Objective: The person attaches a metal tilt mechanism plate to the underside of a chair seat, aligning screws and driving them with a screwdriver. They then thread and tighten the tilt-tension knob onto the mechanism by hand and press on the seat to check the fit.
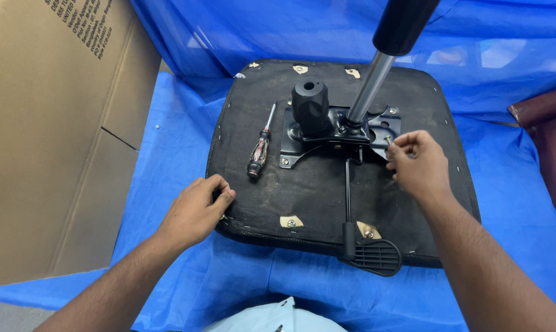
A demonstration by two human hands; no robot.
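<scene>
An upturned black chair seat [318, 197] lies on a blue plastic sheet [167, 160]. A black metal mechanism plate [327, 138] is mounted at its middle, with a round black knob [310, 106] and a chrome gas cylinder [370, 86] rising from it. A thin lever ends in a black paddle handle [373, 255] at the near edge. My right hand [416, 165] pinches a small silver bolt [388, 141] at the plate's right side. My left hand [198, 209] grips the seat's near left edge. A screwdriver [260, 150] lies on the seat, left of the plate.
A large cardboard box [50, 135] stands at the left. Blue sheeting drapes up behind the seat. A dark maroon object [551, 135] sits at the right edge. A pale blue cloth [265, 316] shows at the bottom.
</scene>
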